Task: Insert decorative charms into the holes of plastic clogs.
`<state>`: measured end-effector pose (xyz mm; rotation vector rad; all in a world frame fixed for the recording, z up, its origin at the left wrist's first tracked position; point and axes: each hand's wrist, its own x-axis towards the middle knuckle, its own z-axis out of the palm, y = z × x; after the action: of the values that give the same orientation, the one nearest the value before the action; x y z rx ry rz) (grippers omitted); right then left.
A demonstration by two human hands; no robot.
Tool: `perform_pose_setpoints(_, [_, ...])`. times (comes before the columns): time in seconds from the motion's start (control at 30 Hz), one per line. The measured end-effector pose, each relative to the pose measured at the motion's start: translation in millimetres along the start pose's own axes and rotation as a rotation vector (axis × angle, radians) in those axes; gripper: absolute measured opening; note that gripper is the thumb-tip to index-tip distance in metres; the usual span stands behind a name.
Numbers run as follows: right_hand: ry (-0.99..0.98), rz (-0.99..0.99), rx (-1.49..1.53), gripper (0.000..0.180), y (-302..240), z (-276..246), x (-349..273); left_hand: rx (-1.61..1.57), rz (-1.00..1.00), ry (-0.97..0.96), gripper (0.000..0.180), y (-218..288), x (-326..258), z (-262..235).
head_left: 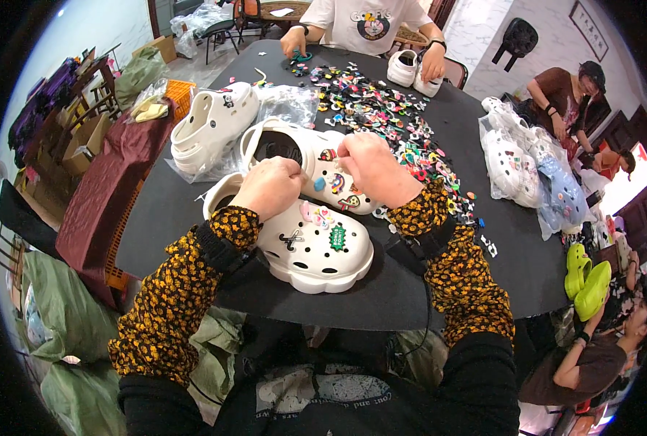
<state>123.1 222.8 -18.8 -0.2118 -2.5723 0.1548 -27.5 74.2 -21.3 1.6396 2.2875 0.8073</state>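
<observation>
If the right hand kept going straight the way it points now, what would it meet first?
The right hand points up-left over the far white clog. It would probably meet the clog's strap and opening first, then the third clog; depth is unclear.

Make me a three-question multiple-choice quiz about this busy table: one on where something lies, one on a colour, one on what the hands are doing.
1. Where does the heap of small colourful charms lie?
A. On the floor
B. On the dark table, beyond the two hands
C. Inside the orange crate

2. What colour are the two clogs under the hands?
A. White
B. Lime green
C. Black

3. What are the hands doing?
A. Resting flat on the table
B. Both raised in the air
C. Both down on the clogs, fingers bent at their tops

Answers: 1 B, the charms spread across the tabletop past the hands. 2 A, the near clog and the far clog are both white. 3 C, the left hand and the right hand press on the clogs with curled fingers.
</observation>
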Motion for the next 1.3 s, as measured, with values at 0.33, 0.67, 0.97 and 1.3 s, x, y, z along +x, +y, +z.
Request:
perform_pose_setpoints(0.33, [0.184, 0.030, -0.525, 0.018, -13, 21, 13, -0.015, -0.007, 0.010, 0.024, 4, -3, -2])
perform_pose_setpoints(0.67, [0.295, -0.217, -0.592, 0.021, -1, 23, 20, -0.027, -0.003, 0.010, 0.024, -1, 0, 2])
perform_pose_setpoints(0.97, [0.350, -0.253, -0.466, 0.021, 5, 29, 19, -0.049, -0.028, -0.007, 0.025, -1, -1, 1])
perform_pose_setpoints(1.3, [0.341, -0.214, -0.453, 0.022, -18, 22, 12, -0.171, 0.039, -0.037, 0.028, -4, 3, -1])
